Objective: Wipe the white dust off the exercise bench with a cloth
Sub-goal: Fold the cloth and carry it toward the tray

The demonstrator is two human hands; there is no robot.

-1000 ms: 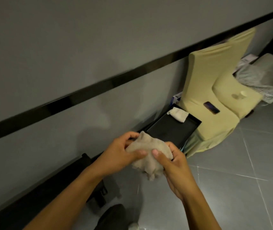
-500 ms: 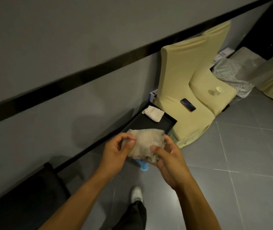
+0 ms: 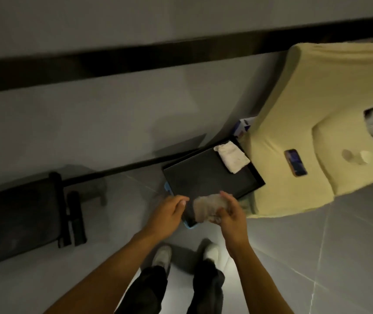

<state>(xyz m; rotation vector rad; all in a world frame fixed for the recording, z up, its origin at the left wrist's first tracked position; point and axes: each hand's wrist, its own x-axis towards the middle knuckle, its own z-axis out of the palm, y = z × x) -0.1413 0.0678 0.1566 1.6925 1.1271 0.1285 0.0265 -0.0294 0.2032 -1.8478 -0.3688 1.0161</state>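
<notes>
A crumpled beige cloth (image 3: 206,207) is bunched in my right hand (image 3: 230,214), which is closed around it above the near edge of a black tray. Just to its left, my left hand (image 3: 167,214) has its fingers curled loosely and holds nothing; a small gap separates it from the cloth. The black padded exercise bench (image 3: 18,218) lies low along the wall at the left, well apart from both hands. Faint pale smudges show on its pad.
The black tray (image 3: 194,177) rests on a blue object (image 3: 191,226), with a folded white cloth (image 3: 233,159) in its far corner. A yellow covered chair (image 3: 312,137) with a phone (image 3: 295,162) stands at the right. My feet (image 3: 185,254) stand on grey floor tiles.
My left hand has let go of the cloth, which my right hand now holds alone. The view has tilted downward, so the bench and my feet have come into sight.
</notes>
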